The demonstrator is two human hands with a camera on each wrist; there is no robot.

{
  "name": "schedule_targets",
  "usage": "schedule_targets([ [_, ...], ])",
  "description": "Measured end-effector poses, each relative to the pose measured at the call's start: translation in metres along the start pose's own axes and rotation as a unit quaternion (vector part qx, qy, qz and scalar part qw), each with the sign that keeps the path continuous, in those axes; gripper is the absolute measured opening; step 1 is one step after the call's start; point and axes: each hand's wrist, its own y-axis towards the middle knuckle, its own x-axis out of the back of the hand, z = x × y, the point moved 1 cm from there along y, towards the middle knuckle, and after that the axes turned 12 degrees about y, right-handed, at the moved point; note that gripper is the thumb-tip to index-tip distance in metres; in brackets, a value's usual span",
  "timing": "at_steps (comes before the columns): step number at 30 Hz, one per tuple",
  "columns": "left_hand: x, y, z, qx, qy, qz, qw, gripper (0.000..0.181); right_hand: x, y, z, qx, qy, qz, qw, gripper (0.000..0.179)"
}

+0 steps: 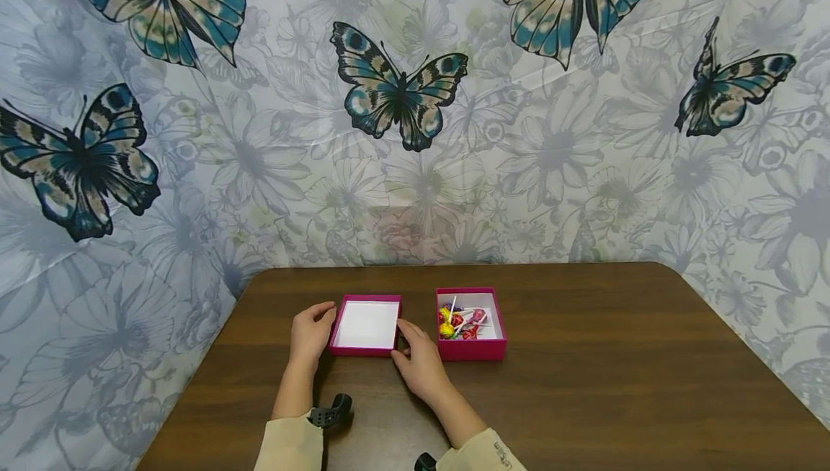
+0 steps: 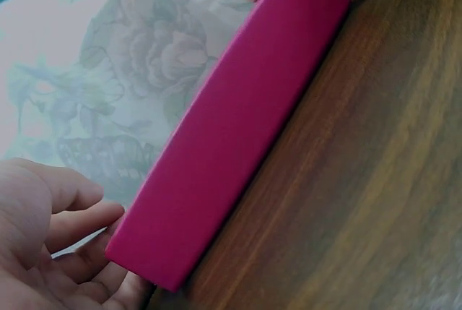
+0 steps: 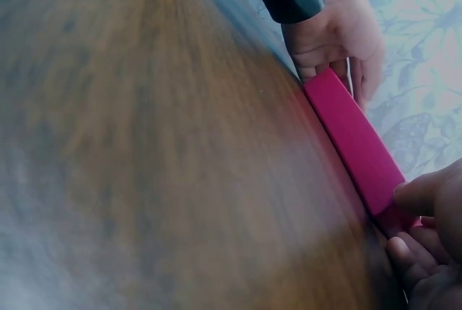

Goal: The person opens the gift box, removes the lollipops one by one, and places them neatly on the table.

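Observation:
A shallow pink square box lid (image 1: pixel 366 325) with a white inside lies hollow side up, close over the table (image 1: pixel 583 399). The left hand (image 1: pixel 311 333) is at its left side; in the left wrist view its loosely bent fingers (image 2: pixel 85 222) reach the end of the lid. At the lid's right front corner is the right hand (image 1: pixel 420 361). In the right wrist view its thumb (image 3: pixel 422 193) presses the pink front wall (image 3: pixel 354 144) while other fingers bend round the corner. Right of that hand stands a pink box (image 1: pixel 471 351) holding several wrapped lollipops (image 1: pixel 462 321).
Dark bands (image 1: pixel 332 412) circle both wrists, next to pale yellow sleeves (image 1: pixel 292 446). Behind the table's far edge hangs a pale floral cloth with large teal butterflies (image 1: pixel 400 93).

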Motion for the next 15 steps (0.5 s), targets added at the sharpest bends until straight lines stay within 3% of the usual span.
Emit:
schedule_targets([
  [6,0.003,-0.001,-0.003,0.001,-0.015,-0.022,0.9996,0.039,-0.002,-0.001,0.000,0.004,-0.006,-0.007,1.0000,0.055],
  [15,0.008,-0.006,-0.018,-0.011,-0.049,-0.071,0.9962,0.035,-0.001,-0.001,0.009,0.006,-0.007,-0.014,0.9999,0.057],
])
